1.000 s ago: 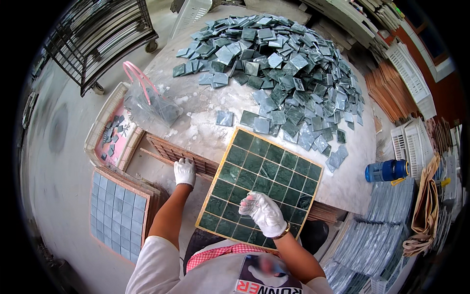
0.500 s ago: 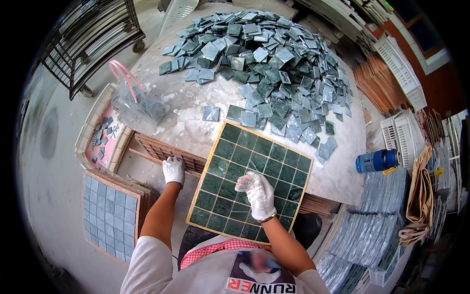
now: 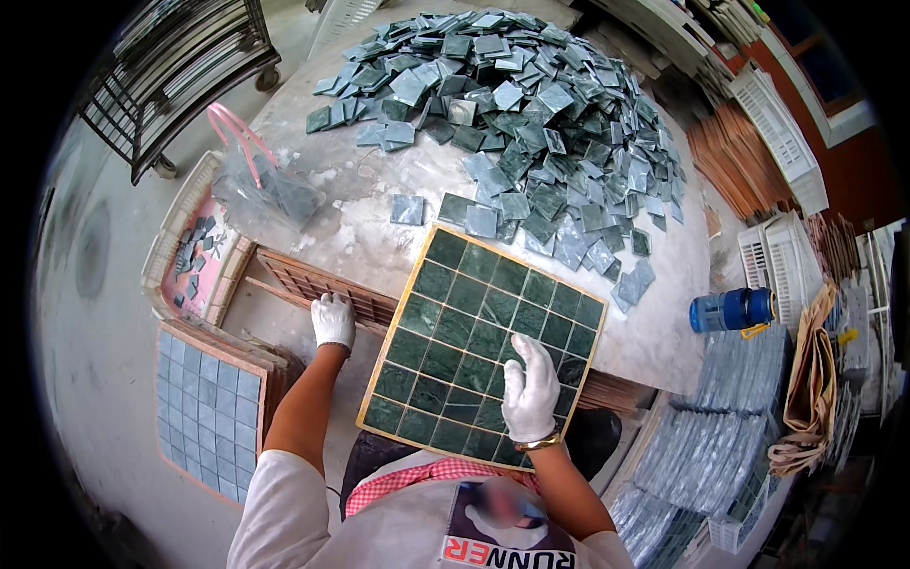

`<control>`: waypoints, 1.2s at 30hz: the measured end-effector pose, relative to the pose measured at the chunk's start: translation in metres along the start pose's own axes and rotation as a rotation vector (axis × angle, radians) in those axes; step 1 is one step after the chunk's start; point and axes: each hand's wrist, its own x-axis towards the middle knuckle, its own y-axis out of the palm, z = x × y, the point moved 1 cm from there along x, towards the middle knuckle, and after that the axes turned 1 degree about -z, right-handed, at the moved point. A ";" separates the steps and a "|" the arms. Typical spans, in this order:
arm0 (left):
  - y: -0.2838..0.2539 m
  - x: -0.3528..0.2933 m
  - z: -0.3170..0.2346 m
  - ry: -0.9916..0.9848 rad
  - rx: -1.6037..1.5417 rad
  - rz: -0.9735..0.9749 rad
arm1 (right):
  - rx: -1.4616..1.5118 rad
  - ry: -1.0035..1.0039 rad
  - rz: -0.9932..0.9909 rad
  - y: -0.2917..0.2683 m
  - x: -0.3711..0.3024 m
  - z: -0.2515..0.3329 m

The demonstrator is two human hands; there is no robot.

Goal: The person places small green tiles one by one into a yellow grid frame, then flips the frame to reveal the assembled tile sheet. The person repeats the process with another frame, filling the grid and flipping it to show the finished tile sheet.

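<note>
In front of me a square tray with a yellow rim lies tilted, its grid filled with rows of dark green marble tiles. My right hand, in a white glove, is over the right part of these tiles, fingers stretched and thumb apart, holding nothing. Left of the tray, my gloved left hand has its fingers curled over the edge of a brown grid tray that leans against the table. The fingertips are partly hidden behind that edge.
A large heap of loose green tiles covers the table. A clear bag with pink handles stands left, above a basket of tile pieces. Stacked trays of grey tiles sit lower left; a blue bottle stands right.
My right hand has shifted to the right across the tiles, and its curled fingers have straightened. My left hand stays on the brown grid tray.
</note>
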 end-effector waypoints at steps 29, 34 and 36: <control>-0.006 -0.006 0.006 0.057 -0.031 0.065 | -0.519 -0.288 -0.018 0.028 0.040 -0.034; -0.013 -0.014 0.007 0.081 -0.337 -0.070 | -0.117 0.185 0.018 -0.026 0.017 -0.061; -0.011 -0.021 0.009 0.088 -0.581 -0.211 | -0.045 0.255 -0.044 -0.042 -0.006 -0.056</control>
